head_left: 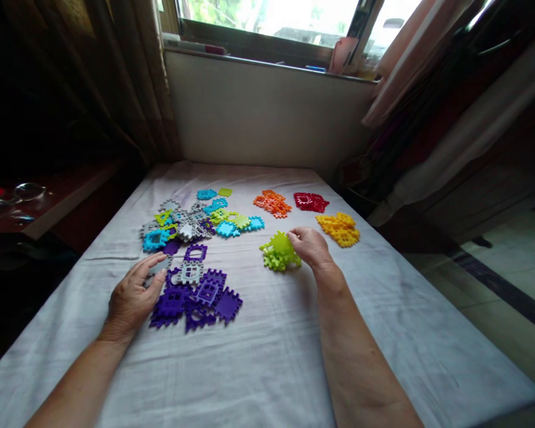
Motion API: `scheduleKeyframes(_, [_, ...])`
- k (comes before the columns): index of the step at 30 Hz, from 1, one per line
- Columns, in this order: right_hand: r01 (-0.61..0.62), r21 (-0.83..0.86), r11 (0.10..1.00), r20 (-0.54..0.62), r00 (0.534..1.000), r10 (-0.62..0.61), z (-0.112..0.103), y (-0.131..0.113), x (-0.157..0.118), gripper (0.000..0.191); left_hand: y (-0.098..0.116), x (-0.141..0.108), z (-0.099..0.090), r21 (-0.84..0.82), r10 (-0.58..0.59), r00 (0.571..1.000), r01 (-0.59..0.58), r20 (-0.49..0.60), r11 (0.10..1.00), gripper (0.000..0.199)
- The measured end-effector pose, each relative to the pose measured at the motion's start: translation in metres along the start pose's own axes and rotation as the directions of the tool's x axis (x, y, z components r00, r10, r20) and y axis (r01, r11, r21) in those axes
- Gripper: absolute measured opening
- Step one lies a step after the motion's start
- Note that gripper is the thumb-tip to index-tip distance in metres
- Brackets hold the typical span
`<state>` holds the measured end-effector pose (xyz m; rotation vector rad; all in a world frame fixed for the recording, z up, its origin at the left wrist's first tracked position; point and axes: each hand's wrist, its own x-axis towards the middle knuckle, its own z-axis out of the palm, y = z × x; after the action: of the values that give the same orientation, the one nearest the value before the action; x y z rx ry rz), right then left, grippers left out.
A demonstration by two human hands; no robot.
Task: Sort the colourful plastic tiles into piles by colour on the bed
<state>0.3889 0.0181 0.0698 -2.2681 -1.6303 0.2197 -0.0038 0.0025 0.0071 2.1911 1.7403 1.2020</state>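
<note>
At the left, my left grip (pixel 134 291) was closed on a flat grey plastic tile with toothed edges (pixel 157 266), much of it hidden behind my fingers. The tile stood out over the left side of a loose heap of purple plastic tiles with notched edges (pixel 173 300), some solid, some cut with window-like openings. A pale grey window-frame tile (pixel 190 273) lay on the heap's far edge. Beyond it spread a mixed heap of grey, turquoise, lime and purple tiles (pixel 188 230), overlapping at odd angles.

Further right, on the far part of the pale, wrinkled cloth (pixel 267 368), lay a bright orange heap of openwork tiles (pixel 273 203). Nearer me sat a lime-green heap of toothed plastic tiles (pixel 279 258); my right grip (pixel 310 246) was pinched shut on the right edge of its top tile (pixel 285 242). Past that were a small red heap (pixel 311 202) and a yellow heap (pixel 337 229).

I judged the tiles light and fairly stiff, smooth enough to slide over one another, and hardly fragile, though thin teeth might snag on neighbours. The outer rim seemed the best hold: thumb against one face, fingers against the other.
</note>
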Motion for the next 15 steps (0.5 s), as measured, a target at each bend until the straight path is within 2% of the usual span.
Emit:
scheduleKeyframes(2, [0.031,-0.044,0.999,-0.053,0.998,-0.033,0.005,-0.007,-0.006,0.031,-0.002,0.0,0.001,-0.006,0.006,1.0,-0.006,0.003,1.0,0.037])
scheduleKeyframes(5, [0.164,-0.122,0.979,-0.116,0.977,-0.178,0.02,-0.023,-0.024,0.046,-0.003,-0.001,0.002,-0.012,0.024,1.0,-0.024,-0.002,1.0,0.036])
scheduleKeyframes(7, [0.292,-0.178,0.94,-0.083,0.947,-0.31,0.033,-0.03,-0.038,0.054,-0.003,-0.001,0.002,-0.017,0.035,0.999,-0.035,-0.008,0.999,0.036])
scheduleKeyframes(9, [0.374,-0.214,0.902,-0.025,0.921,-0.388,0.044,-0.03,-0.046,0.052,-0.003,-0.001,0.002,-0.018,0.036,0.999,-0.036,-0.01,0.999,0.036])
scheduleKeyframes(12, [0.355,-0.237,0.904,-0.006,0.93,-0.367,0.054,-0.022,-0.043,0.042,-0.002,-0.001,0.001,-0.02,0.041,0.999,-0.041,-0.01,0.999,0.035])
scheduleKeyframes(15, [0.285,-0.25,0.925,-0.07,0.948,-0.311,0.055,-0.011,-0.029,0.036,-0.001,-0.001,0.001,-0.02,0.047,0.999,-0.047,-0.012,0.999,0.036])
